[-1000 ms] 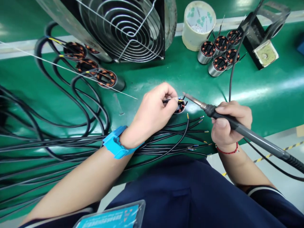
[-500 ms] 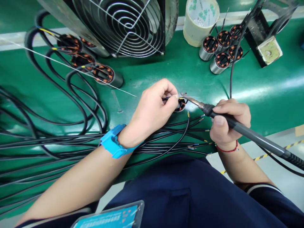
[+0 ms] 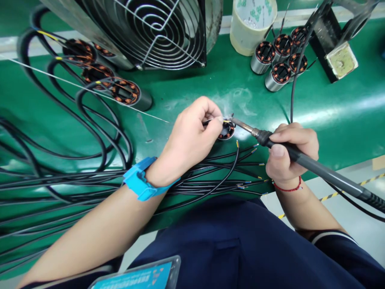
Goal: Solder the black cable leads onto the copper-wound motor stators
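Note:
My left hand (image 3: 197, 130), with a blue wrist strap (image 3: 147, 180) behind it, pinches a black cable whose thin yellow wire pokes out past the fingertips. Just under those fingertips is a motor stator (image 3: 227, 131) with copper windings, partly hidden by the hand. My right hand (image 3: 290, 150) is wrapped around the dark handle of a soldering iron (image 3: 264, 139). The iron's tip meets the wire end at the stator's upper rim, and a little smoke drifts above it.
Black cables (image 3: 210, 186) with stripped ends lie along the front. Stators with cables attached (image 3: 129, 93) stand at left, others (image 3: 276, 76) at back right. A fan (image 3: 159, 34), tape roll (image 3: 251, 32), iron stand with sponge (image 3: 342, 62) and solder strand (image 3: 87, 89) surround the hands.
The iron's tip has shifted slightly off the wire toward the stator's rim, and more smoke shows above it. My left hand has moved a little left, along with the whole view.

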`<state>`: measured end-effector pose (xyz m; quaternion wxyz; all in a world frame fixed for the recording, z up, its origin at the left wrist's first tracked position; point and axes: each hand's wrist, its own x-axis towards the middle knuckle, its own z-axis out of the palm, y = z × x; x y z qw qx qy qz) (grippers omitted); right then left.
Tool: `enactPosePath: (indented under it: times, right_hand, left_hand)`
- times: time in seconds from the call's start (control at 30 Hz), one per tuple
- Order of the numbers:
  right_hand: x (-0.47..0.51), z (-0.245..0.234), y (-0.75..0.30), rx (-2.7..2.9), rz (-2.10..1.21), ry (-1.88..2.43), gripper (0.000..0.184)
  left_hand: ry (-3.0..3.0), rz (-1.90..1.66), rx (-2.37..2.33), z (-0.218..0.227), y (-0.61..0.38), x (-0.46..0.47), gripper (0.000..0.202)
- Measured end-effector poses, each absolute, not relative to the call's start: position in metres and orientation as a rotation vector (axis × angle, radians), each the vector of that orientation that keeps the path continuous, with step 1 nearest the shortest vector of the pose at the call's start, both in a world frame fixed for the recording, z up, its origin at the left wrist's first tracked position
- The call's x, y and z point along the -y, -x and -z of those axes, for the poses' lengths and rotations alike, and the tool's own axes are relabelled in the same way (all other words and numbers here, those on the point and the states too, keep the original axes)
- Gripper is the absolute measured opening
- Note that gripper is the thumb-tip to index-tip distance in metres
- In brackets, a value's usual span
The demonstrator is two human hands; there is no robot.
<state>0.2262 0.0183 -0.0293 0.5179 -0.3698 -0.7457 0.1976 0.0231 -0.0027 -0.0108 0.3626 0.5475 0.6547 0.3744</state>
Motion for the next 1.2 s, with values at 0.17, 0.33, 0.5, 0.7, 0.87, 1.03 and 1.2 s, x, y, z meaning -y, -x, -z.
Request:
enactPosePath:
  times: [0.17, 0.33, 0.5, 0.7, 0.87, 1.03, 1.2]
  right_hand:
    - [-0.019, 0.029, -0.224, 1.755, -0.525, 0.807, 0.018]
    - [-0.023, 0.030, -0.221, 1.716, -0.610, 0.654, 0.013]
    - [-0.026, 0.032, -0.219, 1.692, -0.560, 0.625, 0.014]
    - [-0.025, 0.034, -0.220, 1.693, -0.551, 0.656, 0.015]
    - [-0.025, 0.036, -0.221, 1.743, -0.537, 0.770, 0.029]
    - [-0.021, 0.037, -0.211, 1.789, -0.773, 0.823, 0.044]
    - [-0.019, 0.034, -0.207, 1.943, -0.710, 0.824, 0.035]
  left_hand:
    - [-1.409, -0.964, -1.679, 0.012, -0.023, 0.003, 0.015]
    - [-1.452, -0.992, -1.694, 0.013, -0.024, 0.003, 0.016]
    - [-1.506, -1.020, -1.703, 0.016, -0.025, 0.004, 0.016]
    - [-1.524, -0.993, -1.704, 0.012, -0.026, 0.006, 0.014]
    - [-1.618, -0.906, -1.725, 0.006, -0.026, 0.008, 0.014]
    - [-1.585, -0.934, -1.683, 0.008, -0.023, 0.008, 0.016]
    - [-1.478, -0.987, -1.618, 0.013, -0.020, 0.006, 0.020]
